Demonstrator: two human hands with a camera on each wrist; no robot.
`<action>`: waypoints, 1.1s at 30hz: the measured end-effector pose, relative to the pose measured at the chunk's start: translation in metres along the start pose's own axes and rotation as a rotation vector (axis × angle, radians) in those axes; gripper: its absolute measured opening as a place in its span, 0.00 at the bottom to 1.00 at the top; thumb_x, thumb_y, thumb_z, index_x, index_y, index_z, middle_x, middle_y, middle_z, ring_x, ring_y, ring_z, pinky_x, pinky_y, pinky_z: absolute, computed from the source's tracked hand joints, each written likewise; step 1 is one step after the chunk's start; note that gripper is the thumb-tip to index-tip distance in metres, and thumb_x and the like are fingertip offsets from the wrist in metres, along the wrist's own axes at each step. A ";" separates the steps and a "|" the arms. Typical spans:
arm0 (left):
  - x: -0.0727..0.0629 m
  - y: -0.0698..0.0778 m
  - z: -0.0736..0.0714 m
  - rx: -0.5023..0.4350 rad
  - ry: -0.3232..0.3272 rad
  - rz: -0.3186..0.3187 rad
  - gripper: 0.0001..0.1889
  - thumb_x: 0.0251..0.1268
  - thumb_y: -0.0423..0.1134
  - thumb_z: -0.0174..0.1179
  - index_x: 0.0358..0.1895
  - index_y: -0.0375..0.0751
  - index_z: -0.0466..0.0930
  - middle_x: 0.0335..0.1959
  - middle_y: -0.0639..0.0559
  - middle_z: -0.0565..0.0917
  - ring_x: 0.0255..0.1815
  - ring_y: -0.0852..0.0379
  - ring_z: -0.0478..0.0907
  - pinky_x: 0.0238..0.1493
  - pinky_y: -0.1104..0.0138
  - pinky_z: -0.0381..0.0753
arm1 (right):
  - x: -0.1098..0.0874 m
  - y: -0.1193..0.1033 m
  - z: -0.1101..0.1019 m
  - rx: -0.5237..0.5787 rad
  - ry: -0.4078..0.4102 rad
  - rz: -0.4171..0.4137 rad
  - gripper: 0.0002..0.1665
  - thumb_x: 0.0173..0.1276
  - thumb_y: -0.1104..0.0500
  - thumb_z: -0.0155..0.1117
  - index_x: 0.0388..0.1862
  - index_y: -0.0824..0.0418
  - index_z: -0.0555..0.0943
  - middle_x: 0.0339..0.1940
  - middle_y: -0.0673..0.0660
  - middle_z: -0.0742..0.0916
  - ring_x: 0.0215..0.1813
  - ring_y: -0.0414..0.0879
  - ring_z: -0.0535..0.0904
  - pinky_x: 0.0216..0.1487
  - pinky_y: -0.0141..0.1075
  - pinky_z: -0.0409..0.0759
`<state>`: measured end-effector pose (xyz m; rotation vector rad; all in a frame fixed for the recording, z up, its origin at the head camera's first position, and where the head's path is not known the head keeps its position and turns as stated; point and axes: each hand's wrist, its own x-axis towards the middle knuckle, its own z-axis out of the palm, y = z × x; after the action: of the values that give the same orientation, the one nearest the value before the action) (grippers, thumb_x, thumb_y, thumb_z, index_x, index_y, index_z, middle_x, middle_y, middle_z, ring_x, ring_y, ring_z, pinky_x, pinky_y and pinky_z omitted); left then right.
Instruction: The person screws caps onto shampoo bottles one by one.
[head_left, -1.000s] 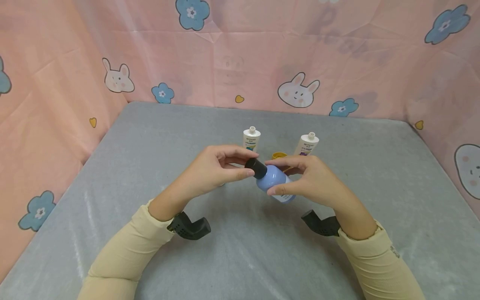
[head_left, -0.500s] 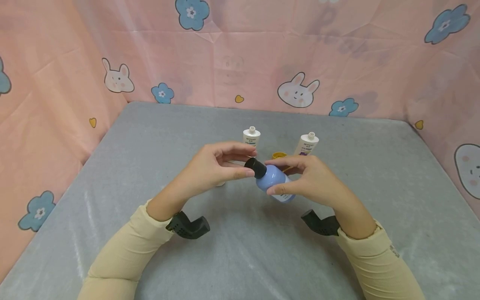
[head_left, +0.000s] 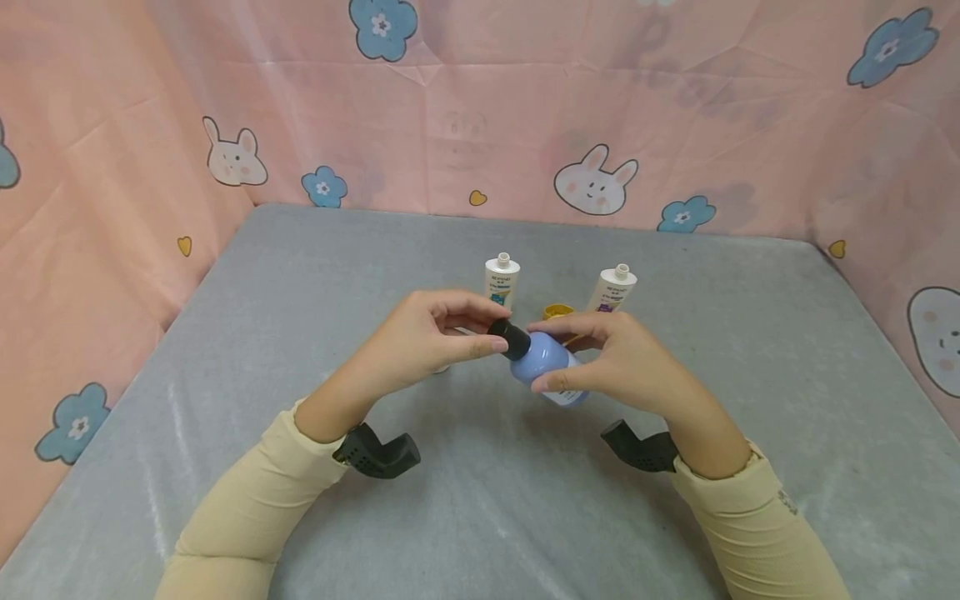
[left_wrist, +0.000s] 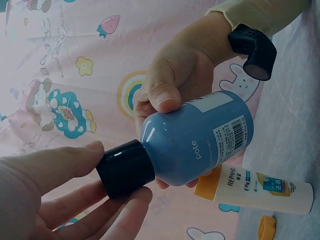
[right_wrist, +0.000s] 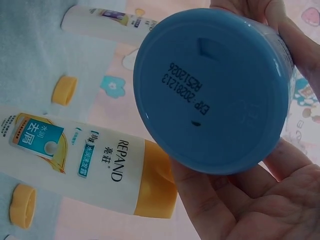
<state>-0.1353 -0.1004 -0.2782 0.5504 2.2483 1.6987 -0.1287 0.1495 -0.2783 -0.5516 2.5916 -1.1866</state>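
In the head view my left hand (head_left: 431, 337) pinches the black cap (head_left: 510, 338) of a blue bottle (head_left: 538, 357) between thumb and fingertips. My right hand (head_left: 622, 358) grips the bottle's body, its thumb on the near side. The bottle is tilted in the air, cap up and to the left. The left wrist view shows the cap (left_wrist: 126, 169) seated on the bottle's neck, thumb on top and fingers beneath. Printed date marks show on the bottle's flat base (right_wrist: 210, 90) in the right wrist view.
Two white bottles without caps, one at left (head_left: 502, 279) and one at right (head_left: 613, 289), stand behind the hands. A yellow-capped REPAND bottle (right_wrist: 95, 160) stands near loose yellow caps (right_wrist: 64, 90). Pink printed cloth (head_left: 465, 100) surrounds the grey table (head_left: 465, 533).
Half a second ago my left fingers were lifted off the cap's far side with the thumb on it; now they close on it again. My right hand keeps its grip almost unmoved.
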 end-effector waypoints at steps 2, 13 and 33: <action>0.000 0.000 0.000 -0.002 -0.012 0.005 0.18 0.60 0.35 0.70 0.55 0.41 0.84 0.49 0.48 0.87 0.44 0.56 0.87 0.47 0.65 0.86 | 0.000 0.000 0.000 0.001 0.004 -0.003 0.34 0.52 0.48 0.81 0.59 0.52 0.84 0.51 0.53 0.88 0.52 0.48 0.83 0.54 0.46 0.83; -0.001 -0.001 0.000 -0.001 -0.056 0.036 0.18 0.62 0.34 0.68 0.57 0.40 0.83 0.53 0.46 0.86 0.48 0.54 0.87 0.52 0.63 0.86 | 0.000 0.001 0.000 -0.008 0.011 -0.023 0.33 0.52 0.49 0.82 0.58 0.54 0.84 0.49 0.53 0.88 0.50 0.47 0.83 0.55 0.46 0.82; -0.002 0.003 0.001 -0.004 0.015 -0.040 0.17 0.60 0.39 0.71 0.53 0.44 0.86 0.46 0.49 0.88 0.43 0.58 0.87 0.40 0.68 0.81 | -0.001 0.000 -0.001 -0.004 -0.002 -0.026 0.33 0.52 0.48 0.81 0.58 0.53 0.84 0.50 0.52 0.88 0.51 0.46 0.83 0.56 0.48 0.83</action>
<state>-0.1333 -0.0998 -0.2760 0.4900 2.2506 1.6934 -0.1280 0.1513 -0.2774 -0.5891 2.5932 -1.1888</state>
